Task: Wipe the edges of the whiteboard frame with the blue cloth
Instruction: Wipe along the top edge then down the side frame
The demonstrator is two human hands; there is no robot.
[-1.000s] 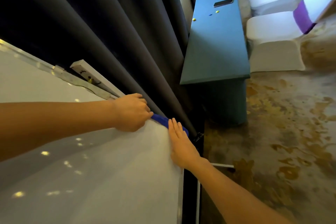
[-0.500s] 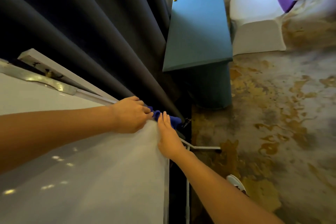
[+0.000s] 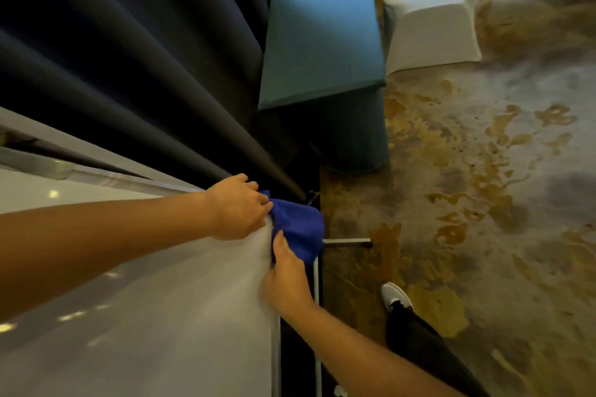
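Note:
The whiteboard (image 3: 145, 316) fills the lower left, its silver frame (image 3: 106, 178) running along the top edge to the upper right corner. The blue cloth (image 3: 300, 229) is bunched over that corner and hangs down the right side edge. My left hand (image 3: 238, 208) grips the top edge of the frame right at the corner, its fingers touching the cloth. My right hand (image 3: 287, 280) holds the cloth from below and presses it against the right side edge of the frame. My fingers there are partly hidden behind the board.
Dark curtains (image 3: 129, 58) hang right behind the board. A teal table (image 3: 322, 35) stands beyond, with a white covered chair (image 3: 429, 13) to its right. The stand's white leg (image 3: 346, 241) lies on the patterned carpet (image 3: 483, 187). My shoe (image 3: 395, 295) is at lower right.
The cloth has gone from the top edge around the corner onto the right side edge. My right hand turned from flat on the cloth to gripping it lower down. The view tilted downward.

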